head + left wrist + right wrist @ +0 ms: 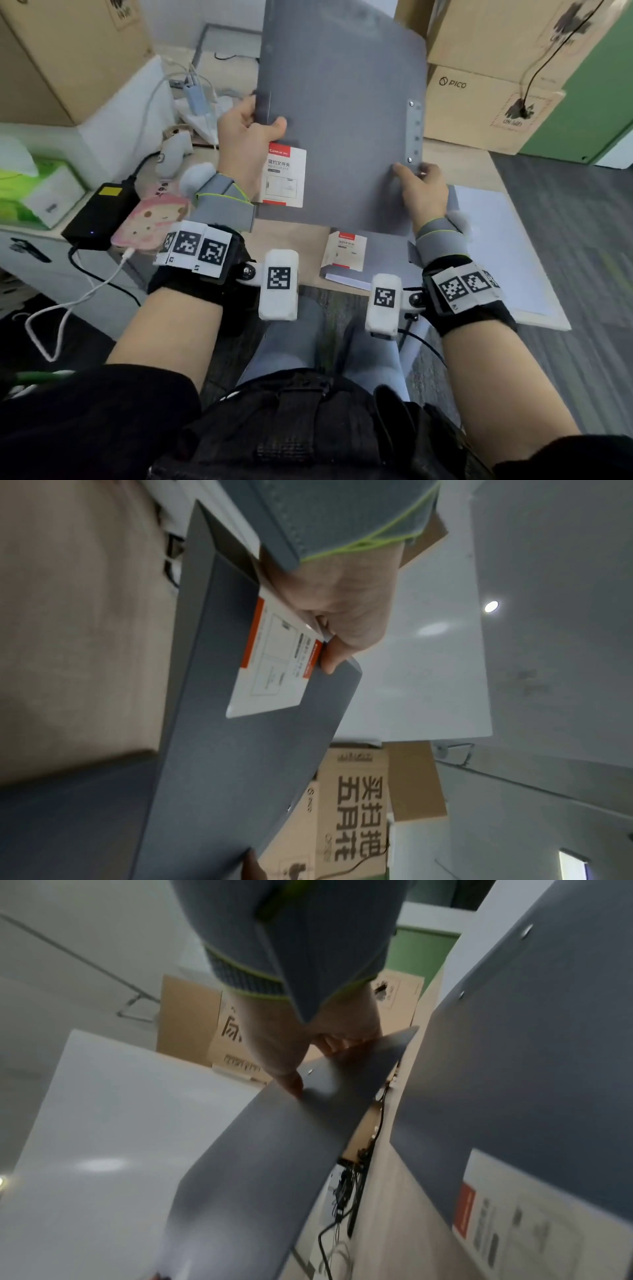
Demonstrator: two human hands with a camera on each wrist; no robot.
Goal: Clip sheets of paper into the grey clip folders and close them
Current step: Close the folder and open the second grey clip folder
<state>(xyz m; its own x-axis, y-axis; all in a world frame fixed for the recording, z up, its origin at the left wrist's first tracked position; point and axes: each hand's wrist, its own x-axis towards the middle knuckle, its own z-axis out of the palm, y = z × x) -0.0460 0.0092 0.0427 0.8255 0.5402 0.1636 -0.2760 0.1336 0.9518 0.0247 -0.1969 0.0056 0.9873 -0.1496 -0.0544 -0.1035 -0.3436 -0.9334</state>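
Note:
I hold a grey clip folder (342, 120) up off the table, tilted, its outer cover facing me. My left hand (246, 137) grips its left edge just above a white and red label (284, 178), thumb on the front; the left wrist view shows this hand (342, 615) pinching the folder (240, 764). My right hand (423, 192) pinches the lower right edge beside the riveted metal strip (413, 132); in the right wrist view the thumb (291, 1083) presses the bent cover (291, 1137). A second grey folder (514, 1069) with the same label (346, 253) lies on the table below.
White paper sheets (496, 246) lie on the table at the right. Cardboard boxes (479, 102) stand behind, another box (68, 51) at far left. A black power adapter (99, 212), white cables (61, 308) and a pink item (150, 219) crowd the left side.

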